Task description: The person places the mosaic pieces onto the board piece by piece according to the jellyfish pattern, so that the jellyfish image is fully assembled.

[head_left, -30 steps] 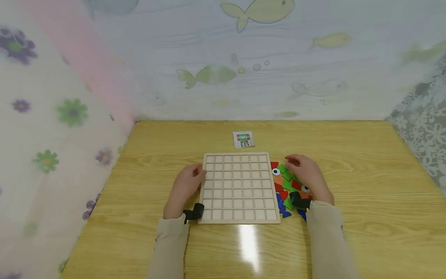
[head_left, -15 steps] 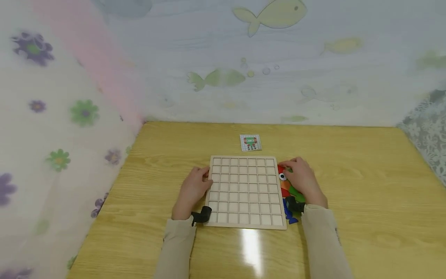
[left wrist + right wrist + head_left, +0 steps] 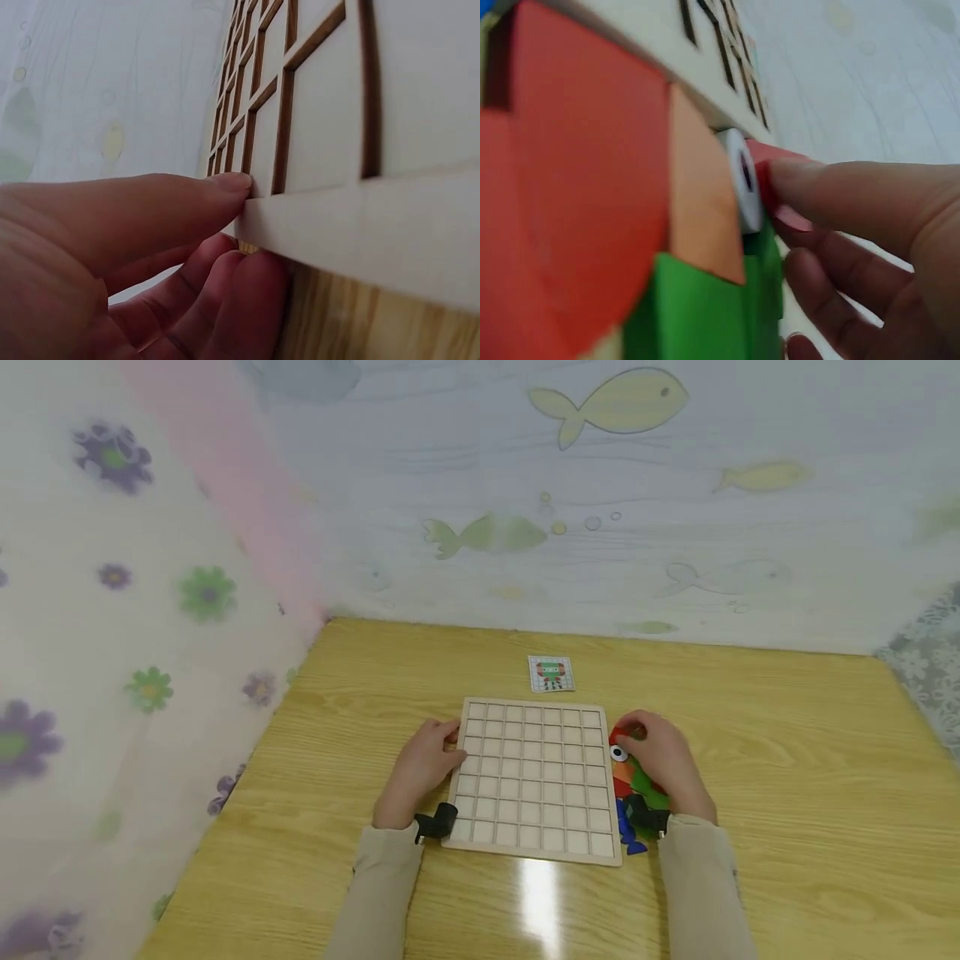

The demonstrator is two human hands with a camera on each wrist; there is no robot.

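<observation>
My left hand [image 3: 422, 768] holds the left edge of a pale wooden grid board [image 3: 536, 852]. In the left wrist view its thumb lies on the board's rim [image 3: 360, 232], with the other fingers curled beneath. To the right of the board, my right hand [image 3: 663, 758] pinches a red piece [image 3: 780, 153] between thumb and fingers at the top of a pile of coloured pieces. Against that piece sits a white eye disc [image 3: 741, 184]. Nearer the right wrist camera lie an orange piece [image 3: 701, 187], green pieces [image 3: 701, 307] and a large red piece [image 3: 592, 165]. The right hand hides part of the pile.
A small picture card [image 3: 551, 674] with a green and red figure lies behind the board. Several blue pieces [image 3: 627, 827] lie beside its lower right edge. The wood-grain table [image 3: 405, 668] meets a painted wall at the back.
My right hand has moved from over the pile to the red piece by the board, and its fingers now pinch it. My left hand stays at the board's edge. The head view has shifted.
</observation>
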